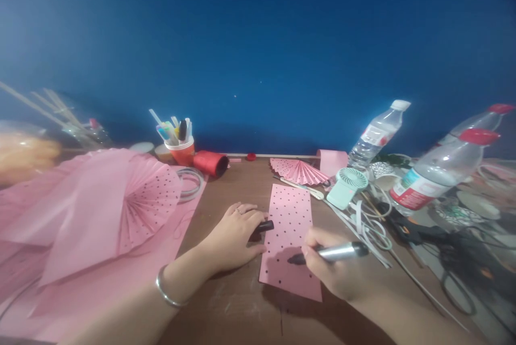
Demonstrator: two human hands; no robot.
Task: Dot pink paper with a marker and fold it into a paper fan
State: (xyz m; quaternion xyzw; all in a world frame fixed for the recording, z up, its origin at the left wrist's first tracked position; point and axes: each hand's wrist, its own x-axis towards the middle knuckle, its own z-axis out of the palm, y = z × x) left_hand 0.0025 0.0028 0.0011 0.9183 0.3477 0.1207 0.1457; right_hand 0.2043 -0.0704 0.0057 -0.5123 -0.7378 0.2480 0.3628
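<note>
Head view gives me a blue wall (258, 38) above a brown table (229, 296), with big pink paper fans (97, 200) to the left. Between my hands lies a black-dotted pink paper strip (290, 216). My left hand (236, 237), fingers bent, holds a black cap (266, 225) at the strip's left edge; my right hand (338, 278) grips a silver marker (342, 251), its dark tip over the strip's lower half, contact unclear.
</note>
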